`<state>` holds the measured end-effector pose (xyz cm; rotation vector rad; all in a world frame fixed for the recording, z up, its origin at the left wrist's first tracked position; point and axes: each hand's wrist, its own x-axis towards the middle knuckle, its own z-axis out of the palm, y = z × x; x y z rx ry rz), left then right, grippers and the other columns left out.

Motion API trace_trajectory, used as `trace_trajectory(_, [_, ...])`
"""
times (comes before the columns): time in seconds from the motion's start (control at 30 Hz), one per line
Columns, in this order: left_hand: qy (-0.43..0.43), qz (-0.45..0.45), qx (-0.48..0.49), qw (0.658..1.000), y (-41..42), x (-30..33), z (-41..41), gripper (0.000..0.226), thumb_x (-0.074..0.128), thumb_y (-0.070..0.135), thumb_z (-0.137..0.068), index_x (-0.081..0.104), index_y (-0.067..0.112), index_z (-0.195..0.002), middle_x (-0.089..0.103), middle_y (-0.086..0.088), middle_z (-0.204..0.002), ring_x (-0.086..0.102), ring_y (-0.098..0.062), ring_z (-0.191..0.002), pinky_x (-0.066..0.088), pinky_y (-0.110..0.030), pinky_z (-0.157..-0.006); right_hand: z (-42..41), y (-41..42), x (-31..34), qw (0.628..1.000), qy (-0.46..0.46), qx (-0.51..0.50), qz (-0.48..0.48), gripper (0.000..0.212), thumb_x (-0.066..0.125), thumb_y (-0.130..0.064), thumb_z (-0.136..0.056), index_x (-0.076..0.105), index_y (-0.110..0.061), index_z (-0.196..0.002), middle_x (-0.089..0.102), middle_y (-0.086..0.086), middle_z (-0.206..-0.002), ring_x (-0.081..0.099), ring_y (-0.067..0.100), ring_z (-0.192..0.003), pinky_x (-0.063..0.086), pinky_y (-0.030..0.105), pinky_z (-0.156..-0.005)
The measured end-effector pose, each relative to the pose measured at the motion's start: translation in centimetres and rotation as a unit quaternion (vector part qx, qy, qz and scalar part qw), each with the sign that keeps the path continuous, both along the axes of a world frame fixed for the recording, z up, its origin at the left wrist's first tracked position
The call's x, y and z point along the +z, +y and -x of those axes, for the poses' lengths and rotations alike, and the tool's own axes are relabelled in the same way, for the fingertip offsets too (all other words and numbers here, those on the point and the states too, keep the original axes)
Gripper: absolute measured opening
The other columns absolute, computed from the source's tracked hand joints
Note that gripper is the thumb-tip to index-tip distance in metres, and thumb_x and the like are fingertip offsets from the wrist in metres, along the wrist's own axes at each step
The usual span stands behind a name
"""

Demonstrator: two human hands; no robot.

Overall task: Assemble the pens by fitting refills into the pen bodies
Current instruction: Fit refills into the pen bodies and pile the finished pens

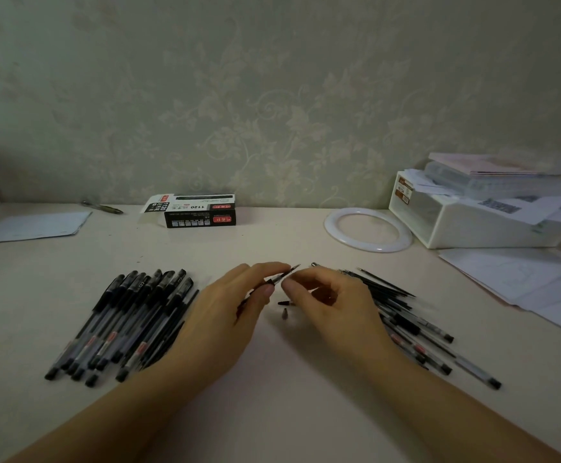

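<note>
In the middle of the desk (272, 379), two hands meet over a pen. The left hand (225, 315) has its fingers (267, 290) curled round a pen body (277, 278), pinching it near the front end, and the thin tip of a refill (295, 267) pokes out past them. The right hand (332, 302) sits just beside that tip with its fingers bent in toward it; I cannot tell if they hold anything small.

Two little dark parts (286, 309) lie on the desk right under the hands. I think they are the cone and the cap for this pen. A row of finished pens (129, 322) lies to the left. To the right lie loose refills (386, 285), and nearer the person some pen bodies (429, 349).

It looks like the refill is nearly in, and the tip piece comes next. To do it well, I would keep the left hand steady and the pen level, so the refill does not slide back out. Then pick up the cone, slip it straight over the tip, and turn it gently. Pushing crooked could bend the thin point. The small parts could roll away, so keep them close.
</note>
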<state>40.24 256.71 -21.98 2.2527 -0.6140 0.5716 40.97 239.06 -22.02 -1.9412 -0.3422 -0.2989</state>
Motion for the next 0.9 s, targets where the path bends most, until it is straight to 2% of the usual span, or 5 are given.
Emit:
trace_trajectory(0.3, [-0.009, -0.013, -0.023, 1.0, 0.0, -0.1, 0.0, 0.036, 0.052, 0.019, -0.097, 0.055, 0.037, -0.128, 0.059, 0.02, -0.093, 0.057, 0.002, -0.082, 0.042, -0.008, -0.069, 0.1, 0.2, 0.3, 0.961, 0.145, 0.048, -0.231, 0.015, 0.061, -0.025, -0.095, 0.076, -0.021, -0.093, 0.077, -0.001, -0.094, 0.07, 0.008, -0.082, 0.052, 0.016, -0.069])
trace_trajectory(0.5, [0.013, -0.024, 0.028, 0.999, 0.3, -0.2, -0.2, 0.03, 0.049, 0.028, -0.096, 0.056, 0.041, -0.122, 0.058, 0.023, -0.09, 0.054, 0.001, -0.071, 0.04, -0.007, -0.064, -1.2, -1.8, 2.2, 0.928, 0.045, -0.081, -0.361, 0.016, 0.047, -0.019, -0.103, 0.058, -0.012, -0.094, 0.076, 0.002, -0.085, 0.07, 0.013, -0.073, 0.055, 0.02, -0.065])
trace_trajectory(0.7, [0.023, -0.032, 0.059, 0.998, 0.6, -0.3, -0.4, 0.026, 0.051, 0.025, -0.097, 0.06, 0.037, -0.117, 0.056, 0.025, -0.09, 0.054, 0.004, -0.073, 0.039, -0.009, -0.062, -1.4, -3.8, 2.7, 0.964, -0.192, -0.182, 0.035, 0.014, 0.056, -0.025, -0.098, 0.07, -0.023, -0.099, 0.063, -0.01, -0.082, 0.057, 0.009, -0.077, 0.048, 0.02, -0.068])
trace_trajectory(0.8, [0.024, -0.034, 0.061, 0.997, 0.5, -0.3, -0.3, 0.025, 0.051, 0.024, -0.097, 0.061, 0.035, -0.117, 0.057, 0.024, -0.091, 0.053, 0.007, -0.075, 0.039, -0.009, -0.063, -1.8, -4.3, 1.7, 0.928, -0.174, -0.211, 0.252, 0.017, 0.058, -0.022, -0.097, 0.073, -0.017, -0.099, 0.058, -0.001, -0.087, 0.051, 0.021, -0.083, 0.046, 0.037, -0.072])
trace_trajectory(0.9, [0.031, -0.043, 0.064, 0.997, 0.5, -0.3, -0.3, 0.025, 0.05, 0.026, -0.097, 0.06, 0.036, -0.118, 0.059, 0.021, -0.094, 0.052, 0.008, -0.076, 0.038, -0.011, -0.062, -2.1, -4.6, 0.9, 0.918, -0.102, -0.207, 0.323, 0.021, 0.055, -0.023, -0.098, 0.074, -0.019, -0.102, 0.056, -0.001, -0.09, 0.052, 0.021, -0.088, 0.045, 0.039, -0.077])
